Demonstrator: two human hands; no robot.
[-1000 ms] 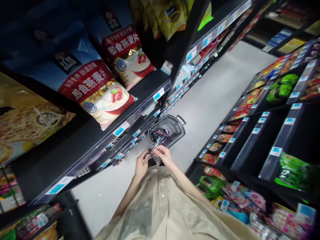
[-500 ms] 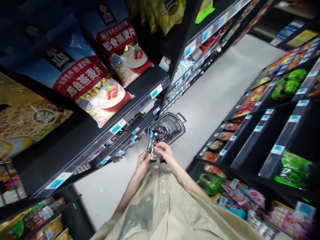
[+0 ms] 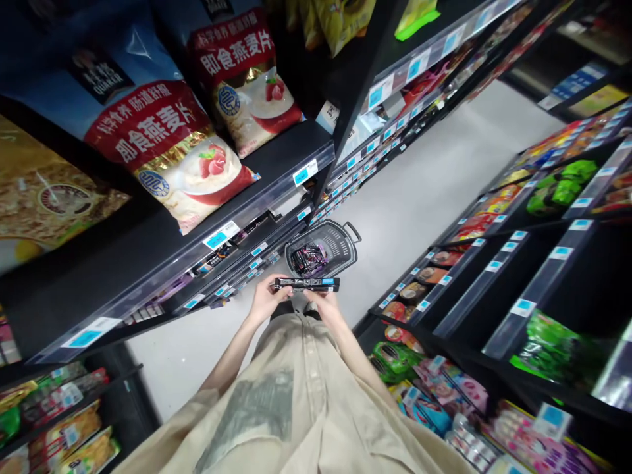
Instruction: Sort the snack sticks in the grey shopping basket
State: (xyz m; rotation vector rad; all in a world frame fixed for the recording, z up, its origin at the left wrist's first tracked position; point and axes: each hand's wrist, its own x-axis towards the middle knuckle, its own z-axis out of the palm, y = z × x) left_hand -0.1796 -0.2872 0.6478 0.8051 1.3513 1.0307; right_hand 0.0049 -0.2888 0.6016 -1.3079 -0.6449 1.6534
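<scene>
A long, narrow black packet (image 3: 307, 284) with pale lettering and a blue patch near its right end lies level between my two hands. My left hand (image 3: 267, 297) grips its left end, fingers closed around it. Its right part is pinched by my right hand (image 3: 322, 301), thumb toward me. Just beyond the hands a grey shopping basket (image 3: 340, 268) stands on the floor, with several dark and purple packets (image 3: 309, 258) piled in its left half. What the packet contains cannot be seen.
Left, a dark shelf (image 3: 276, 172) holds large oatmeal bags (image 3: 162, 141). On the right, another shelf unit (image 3: 474, 289) carries snack bags and a green packet (image 3: 550, 345). A pale floor aisle (image 3: 409, 191) runs between them.
The packet has turned from a steep upright slant to level, its blue patch now at the right. My hands have moved apart to its two ends, and the view has shifted slightly.
</scene>
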